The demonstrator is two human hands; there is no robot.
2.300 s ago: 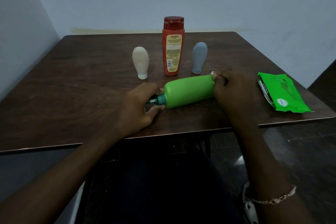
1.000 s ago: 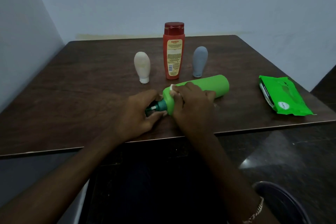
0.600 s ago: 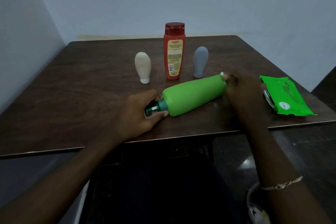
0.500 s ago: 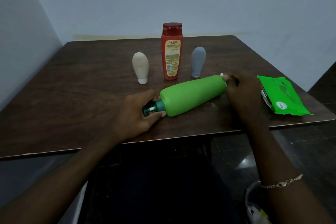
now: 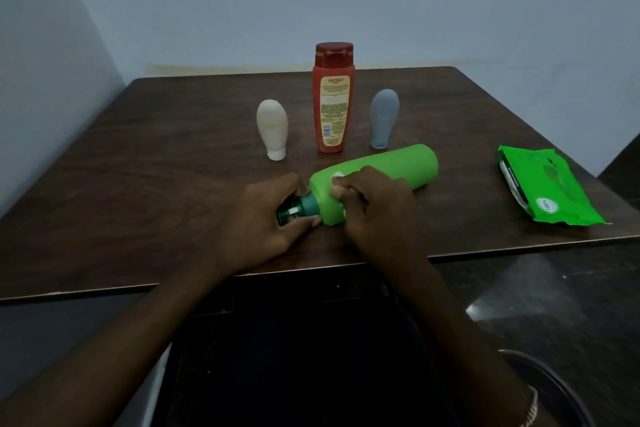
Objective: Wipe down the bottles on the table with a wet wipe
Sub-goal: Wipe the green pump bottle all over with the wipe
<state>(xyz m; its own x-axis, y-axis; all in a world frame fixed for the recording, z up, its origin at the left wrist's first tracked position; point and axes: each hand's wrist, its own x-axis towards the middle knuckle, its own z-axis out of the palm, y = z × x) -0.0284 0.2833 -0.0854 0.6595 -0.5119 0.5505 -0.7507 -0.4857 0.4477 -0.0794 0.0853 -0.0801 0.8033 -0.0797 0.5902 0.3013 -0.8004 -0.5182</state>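
green bottle laid flat, pinned at the neck, wiped at the shoulder

- green bottle (image 5: 391, 166) lies on its side near the front edge of the table (image 5: 138, 166). its pump end points left and its base angles away to the right. laid flat, i'd guess, so the long side can be rubbed without it tipping.
- left hand (image 5: 263, 215) is closed round the dark green pump neck (image 5: 298, 210), thumb and fingers pinching it. this reads as an anchor: a round bottle on its side would likely roll or skid under rubbing.
- right hand (image 5: 377, 215) lies over the bottle's shoulder with fingers curled down, clamping a bunched wet wipe (image 5: 336, 176) beneath them. only white scraps show at the fingertips. the wipe is pressed on the plastic close to the neck end.
- orange bottle (image 5: 333, 104) stands tall and upright behind, with the cream bottle (image 5: 272, 125) to its left and the grey bottle (image 5: 383, 118) to its right, both standing on their caps. they stand in a row apart from the hands, likely waiting their turn. can't tell whether any has been wiped.
- wipe pack (image 5: 550, 187) lies flat at the table's right, well apart from the green bottle, on the right hand's side. probably parked there for a fresh sheet.
- judgement: mid-wipe on one bottle of four. the base half of the green body is not under the hand.
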